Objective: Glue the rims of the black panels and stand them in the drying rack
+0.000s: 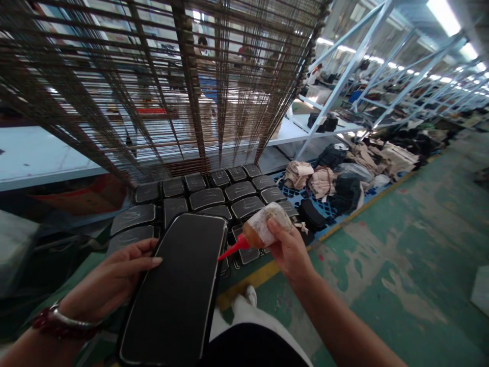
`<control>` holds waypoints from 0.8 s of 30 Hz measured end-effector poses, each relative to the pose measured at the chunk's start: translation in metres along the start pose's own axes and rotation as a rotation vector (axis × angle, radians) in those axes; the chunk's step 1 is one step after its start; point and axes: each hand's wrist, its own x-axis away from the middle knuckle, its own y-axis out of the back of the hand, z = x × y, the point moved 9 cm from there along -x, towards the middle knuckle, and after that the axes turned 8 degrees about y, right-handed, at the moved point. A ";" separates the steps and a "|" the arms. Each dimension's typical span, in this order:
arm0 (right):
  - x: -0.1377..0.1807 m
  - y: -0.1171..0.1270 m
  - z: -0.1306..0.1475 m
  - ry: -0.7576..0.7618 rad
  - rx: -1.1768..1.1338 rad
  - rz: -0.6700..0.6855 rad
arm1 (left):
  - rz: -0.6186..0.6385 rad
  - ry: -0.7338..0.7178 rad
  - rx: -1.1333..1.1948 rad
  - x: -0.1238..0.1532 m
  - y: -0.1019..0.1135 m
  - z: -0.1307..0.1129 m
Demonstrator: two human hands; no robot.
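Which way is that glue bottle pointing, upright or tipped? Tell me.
Tipped. The right hand holds the glue bottle nearly sideways, its red nozzle angled down-left toward the edge of the black panel steadied by the left hand.

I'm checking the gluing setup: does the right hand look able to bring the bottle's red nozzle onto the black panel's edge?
Probably yes. The right hand holds the glue bottle with its nozzle right beside the black panel; nothing lies between, and the left hand rests on the far side.
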 end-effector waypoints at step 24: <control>0.034 -0.017 -0.018 -0.056 0.060 0.195 | -0.344 -0.075 0.431 -0.006 0.043 0.001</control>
